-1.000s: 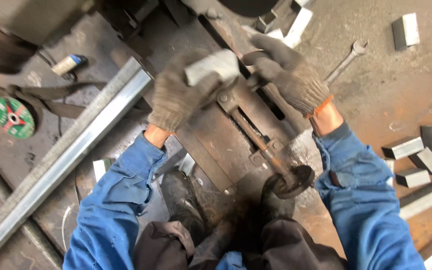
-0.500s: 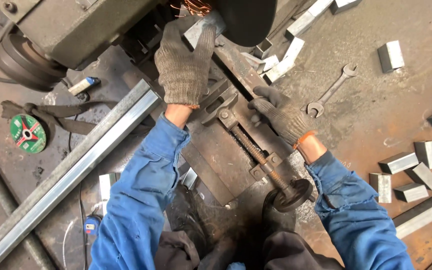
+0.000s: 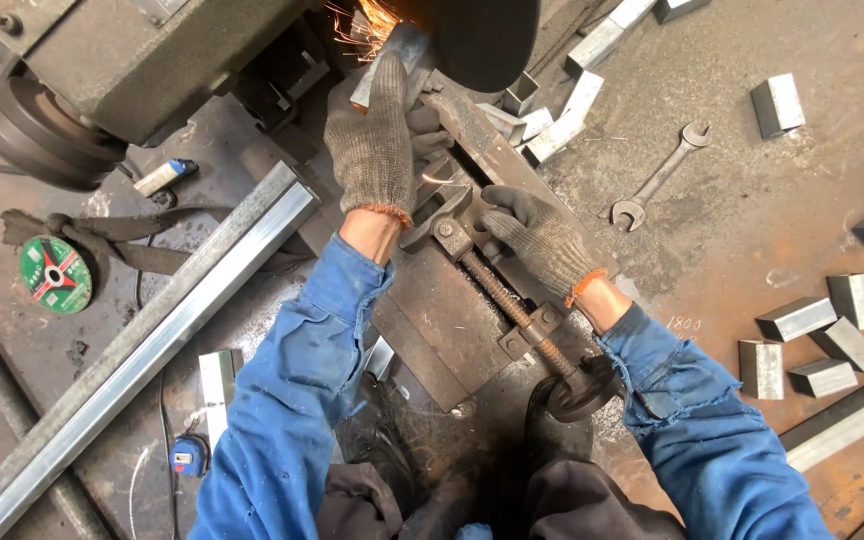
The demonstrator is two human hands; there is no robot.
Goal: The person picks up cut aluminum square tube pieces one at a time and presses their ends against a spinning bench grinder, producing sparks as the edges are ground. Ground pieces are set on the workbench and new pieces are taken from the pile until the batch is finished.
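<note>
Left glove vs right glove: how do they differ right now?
The left hand is stretched forward, pressing a short steel piece at the cutting wheel where sparks fly; the right hand rests lower, on the vise. The left glove looks lighter grey-brown, the right darker. Both are knit with orange cuffs.

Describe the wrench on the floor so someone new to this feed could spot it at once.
Start at the cut-off saw's vise in the middle, where the right hand rests. Look right and up across the rusty floor: the wrench lies diagonally there. Unlike the boxy cut tube pieces around, it is slim, flat and open-jawed at both ends.
</note>
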